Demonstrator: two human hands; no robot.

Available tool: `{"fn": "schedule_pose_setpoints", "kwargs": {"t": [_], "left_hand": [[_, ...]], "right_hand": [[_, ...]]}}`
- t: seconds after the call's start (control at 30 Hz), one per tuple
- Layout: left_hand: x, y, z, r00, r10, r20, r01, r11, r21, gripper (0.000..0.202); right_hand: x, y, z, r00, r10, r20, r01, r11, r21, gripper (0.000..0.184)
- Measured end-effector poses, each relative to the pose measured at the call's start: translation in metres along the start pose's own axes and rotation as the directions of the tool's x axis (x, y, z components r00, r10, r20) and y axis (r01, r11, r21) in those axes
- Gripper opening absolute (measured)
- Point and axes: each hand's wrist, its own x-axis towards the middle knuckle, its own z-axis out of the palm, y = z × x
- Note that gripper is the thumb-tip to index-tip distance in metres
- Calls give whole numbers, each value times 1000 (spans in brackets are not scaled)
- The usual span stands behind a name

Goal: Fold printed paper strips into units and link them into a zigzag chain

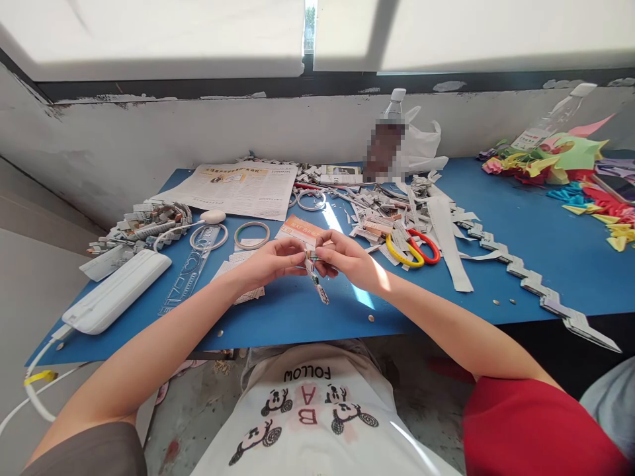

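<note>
A person's left hand and right hand pinch together on a folded newsprint strip just above the blue surface | apparently mid-fold | next crease calls for steady fingertips | scissors lie nearby

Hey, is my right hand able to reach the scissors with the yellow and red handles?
Probably yes: the scissors lie with handles uncovered on the blue table just beside the right hand, though it and the left hand pinch a folded paper strip.

place: craft workshop | signs: blue table, scissors, folded paper strips
</note>
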Motion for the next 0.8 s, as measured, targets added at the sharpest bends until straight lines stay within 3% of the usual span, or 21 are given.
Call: {"fn": "schedule_pose_setpoints", "kwargs": {"t": [0.1, 0.2, 0.33, 0.43, 0.63, 0.8], "left_hand": [[0, 0, 2, 999, 39, -11, -39, 999, 18, 29], [0, -1, 4, 991, 97, -93, -91, 994, 69, 26], [0, -3, 5, 961, 157, -227, -116, 976, 184, 26], [1, -5, 6, 931, 229, -286, -149, 950, 276, 26], [-2, -5, 12, 880, 340, -332, -199, 898, 393, 23], [-4, -6, 17, 817, 443, -370, -243, 845, 476, 16]], "right_hand": [[-3, -2, 4, 999, -33, -33, 32, 999, -29, 18], [-6, -3, 5, 997, -58, -59, 48, 987, -156, 14], [-7, -4, 2, 994, -65, -88, 22, 905, -424, 10], [-6, -4, 0, 991, -53, -125, -23, 843, -537, 8], [-5, -1, 1, 979, -130, -158, 33, 861, -507, 9], [-3, 6, 6, 932, -201, -301, 74, 920, -385, 14]]}}
